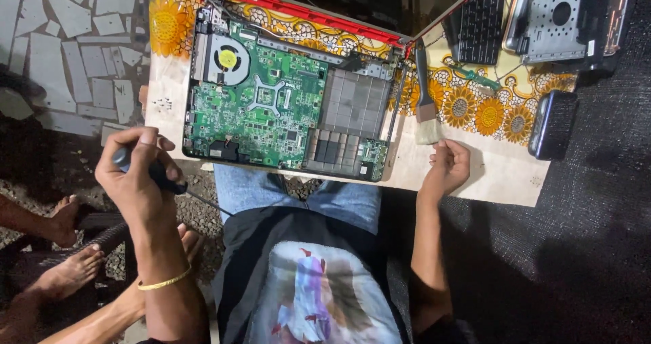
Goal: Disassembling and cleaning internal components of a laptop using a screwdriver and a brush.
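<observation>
The left hand point(135, 174), left of centre in the frame, is closed round a screwdriver point(169, 181); its shaft points lower right, away from the opened laptop point(285, 100) just above; the right hand point(449, 166) rests loosely curled below a paintbrush point(425, 107), nothing pinched.

Just past the fingers of my left hand point(135, 174), which are closed round a screwdriver point(159, 176), the opened laptop point(285, 93) blocks the way ahead. A brush point(424, 103) lies right in front of the fingertips of my right hand point(449, 166). To their right, a bare strip of pale board point(498, 174) is free as far as the dark phone point(553, 124).
</observation>
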